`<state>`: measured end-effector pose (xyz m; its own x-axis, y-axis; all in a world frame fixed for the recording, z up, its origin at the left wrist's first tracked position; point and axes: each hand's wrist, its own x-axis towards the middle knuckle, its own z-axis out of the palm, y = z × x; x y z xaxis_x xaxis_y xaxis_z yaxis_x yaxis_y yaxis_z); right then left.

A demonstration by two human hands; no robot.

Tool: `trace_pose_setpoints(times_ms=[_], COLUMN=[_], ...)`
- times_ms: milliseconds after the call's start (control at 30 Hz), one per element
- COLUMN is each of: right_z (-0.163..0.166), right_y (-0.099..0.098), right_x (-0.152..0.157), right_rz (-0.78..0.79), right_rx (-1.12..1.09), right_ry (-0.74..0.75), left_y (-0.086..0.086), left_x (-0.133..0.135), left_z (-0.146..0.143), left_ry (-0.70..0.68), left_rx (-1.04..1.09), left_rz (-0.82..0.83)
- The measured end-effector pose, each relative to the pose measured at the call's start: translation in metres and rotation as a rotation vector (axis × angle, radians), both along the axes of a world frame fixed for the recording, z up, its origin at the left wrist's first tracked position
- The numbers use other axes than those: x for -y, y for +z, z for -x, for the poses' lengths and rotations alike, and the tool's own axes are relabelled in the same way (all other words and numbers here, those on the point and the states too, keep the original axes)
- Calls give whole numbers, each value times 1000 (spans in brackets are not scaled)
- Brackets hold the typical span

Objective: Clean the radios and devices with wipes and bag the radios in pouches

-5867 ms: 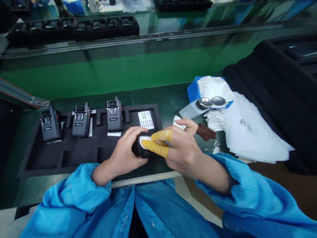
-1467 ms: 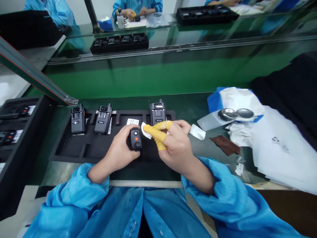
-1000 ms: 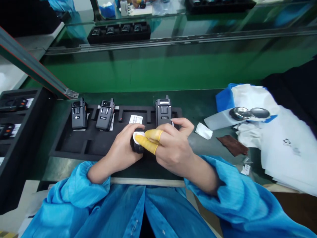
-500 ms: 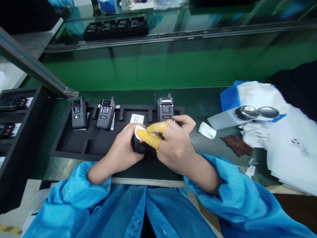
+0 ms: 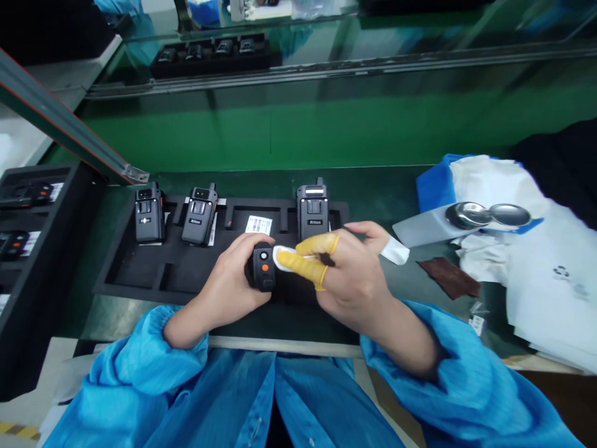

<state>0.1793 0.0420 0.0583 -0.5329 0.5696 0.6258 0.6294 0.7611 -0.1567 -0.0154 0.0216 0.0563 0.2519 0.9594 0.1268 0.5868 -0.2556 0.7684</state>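
Note:
My left hand (image 5: 233, 277) is closed around a black handheld device (image 5: 263, 278) with an orange button and a pale round button on the side facing up. My right hand (image 5: 351, 270), with yellow covers on two fingers, pinches a white cotton pad (image 5: 282, 257) just right of that device. Behind my hands lies a black foam tray (image 5: 135, 274). Three similar devices rest in it: one at far left (image 5: 150, 214), a second beside it (image 5: 199, 214), and a third (image 5: 313, 208) behind my right hand. A white barcode label (image 5: 259, 225) shows in the tray.
At right, a blue box (image 5: 431, 185) holds white cloths; a translucent bottle with a metal cap (image 5: 422, 224) leans against it. A white packet (image 5: 396, 251), a brown cloth (image 5: 448, 277) and white sheets (image 5: 555, 292) lie nearby. Another foam tray (image 5: 69, 249) stands at left.
My right hand has moved right with the cotton pad, off the device's side, so its pale button now shows. My left hand still holds the device in about the same place.

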Motion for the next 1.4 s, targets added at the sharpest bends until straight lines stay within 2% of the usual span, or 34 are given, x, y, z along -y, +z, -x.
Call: trace_pose_setpoints(times_ms=[100, 267, 467, 800, 933, 1067, 1400], right_z=[1, 20, 28, 8, 12, 23, 11], right_y=[-1, 0, 0, -22, -11, -2, 0], right_x=[-1, 7, 12, 8, 9, 8, 7], right_rz=[-50, -73, -189, -60, -21, -55, 77], right_rx=[-16, -50, -63, -58, -82, -65, -21], right_ry=[-73, -51, -139, -243, -173, -68, 72], left_y=[0, 0, -1, 1, 0, -2, -2], left_x=[0, 0, 0, 1, 1, 1, 0], left_z=[0, -2, -4, -1, -2, -2, -2], left_ry=[-8, -11, 2, 11, 9, 0, -54], left_rx=[1, 10, 9, -19, -21, 11, 14], left_rz=[-6, -49, -49, -25, -28, -42, -76])
